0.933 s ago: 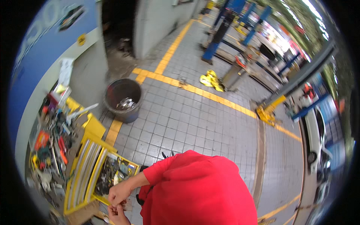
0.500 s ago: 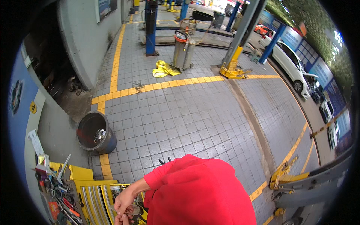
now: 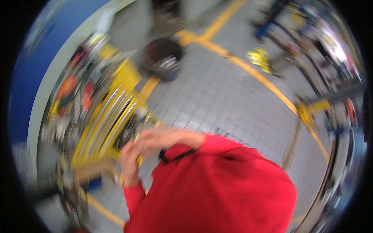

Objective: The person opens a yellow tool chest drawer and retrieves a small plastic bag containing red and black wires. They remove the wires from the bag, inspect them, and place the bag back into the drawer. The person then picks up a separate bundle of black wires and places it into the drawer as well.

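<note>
Picture quality: the whole view is strongly blurred by motion, so small things cannot be read.
Left hand (image 3: 130,161): it is raised before the near edge of the yellow tool cart (image 3: 107,124); the fingers look curled, but I cannot tell if they enclose anything.
Right hand (image 3: 155,136): it comes from the red sleeve (image 3: 217,182) and lies just above the left hand, touching or almost touching it; how far it is closed I cannot tell.
Thing in hand: something small and pale-yellow seems to be between the two hands, at the cart's near right corner; its kind is not readable.
Cart: its open drawer (image 3: 132,124) with dark small parts is just behind the hands; long shiny wrenches (image 3: 103,116) lie in rows toward the cart's left side.
Around: a dark round bin (image 3: 165,58) stands on the grey tiled floor (image 3: 233,105), beyond the cart's far corner, well apart from the hands.
Step, as I judge: both hands work together on a small piece taken near the drawer.
Next move needs: probably a steady view and a firm pinch.
</note>
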The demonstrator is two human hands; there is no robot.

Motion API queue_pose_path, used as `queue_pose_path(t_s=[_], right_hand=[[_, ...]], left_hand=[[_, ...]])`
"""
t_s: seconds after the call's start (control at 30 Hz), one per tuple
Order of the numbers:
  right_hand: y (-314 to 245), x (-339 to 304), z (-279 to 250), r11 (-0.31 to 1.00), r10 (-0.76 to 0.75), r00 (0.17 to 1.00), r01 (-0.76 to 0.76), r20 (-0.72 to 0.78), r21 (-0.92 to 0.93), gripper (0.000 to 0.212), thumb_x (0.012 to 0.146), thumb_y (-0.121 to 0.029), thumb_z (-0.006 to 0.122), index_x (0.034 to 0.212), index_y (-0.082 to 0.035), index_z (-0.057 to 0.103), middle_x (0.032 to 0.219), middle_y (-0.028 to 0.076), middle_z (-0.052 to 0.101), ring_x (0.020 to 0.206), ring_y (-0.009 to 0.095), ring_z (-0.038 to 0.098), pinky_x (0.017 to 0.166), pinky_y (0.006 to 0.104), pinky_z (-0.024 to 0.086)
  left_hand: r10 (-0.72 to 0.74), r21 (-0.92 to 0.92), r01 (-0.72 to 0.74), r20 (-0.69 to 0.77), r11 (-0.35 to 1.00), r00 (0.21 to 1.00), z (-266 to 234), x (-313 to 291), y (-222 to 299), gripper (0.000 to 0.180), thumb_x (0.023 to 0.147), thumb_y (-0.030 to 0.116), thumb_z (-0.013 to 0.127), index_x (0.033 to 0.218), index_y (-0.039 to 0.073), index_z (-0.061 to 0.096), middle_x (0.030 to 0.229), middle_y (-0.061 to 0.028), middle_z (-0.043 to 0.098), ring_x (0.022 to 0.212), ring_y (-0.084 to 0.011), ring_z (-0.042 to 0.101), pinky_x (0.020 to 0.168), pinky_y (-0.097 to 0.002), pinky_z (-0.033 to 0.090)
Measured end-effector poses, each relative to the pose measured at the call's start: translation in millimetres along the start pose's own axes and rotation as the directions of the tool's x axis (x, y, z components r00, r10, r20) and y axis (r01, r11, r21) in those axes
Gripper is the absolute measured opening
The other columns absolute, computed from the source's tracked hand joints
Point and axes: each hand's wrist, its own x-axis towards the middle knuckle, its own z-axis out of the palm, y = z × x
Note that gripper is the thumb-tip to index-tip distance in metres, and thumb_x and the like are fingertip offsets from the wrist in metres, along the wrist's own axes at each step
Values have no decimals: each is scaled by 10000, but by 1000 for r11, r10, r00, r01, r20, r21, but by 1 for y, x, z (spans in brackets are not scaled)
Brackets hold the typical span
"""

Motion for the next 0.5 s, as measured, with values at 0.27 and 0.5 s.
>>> queue_pose_path(t_s=[0.27, 0.5], right_hand=[[-25, 30, 19, 982, 174, 985, -174, -13, -71, 180, 1065, -148, 630, 963, -1, 646, 877, 65, 728, 820, 144, 740, 742, 309, 598], [-29, 83, 47, 797, 183, 974, -225, -131, -561, 149, 991, -115, 730, 971, -3, 634, 800, 27, 674, 785, 75, 654, 706, 274, 539]], left_hand=[[36, -212, -99, -279, 972, 960, -33, -48, 6, 105, 982, 103, 621, 929, 26, 667, 821, -73, 723, 724, -131, 654, 651, -270, 518], [90, -53, -168, -668, 984, 739, -57, -96, -8, 93, 1023, 71, 639, 941, 32, 663, 817, -20, 717, 734, -59, 626, 646, -229, 499]])
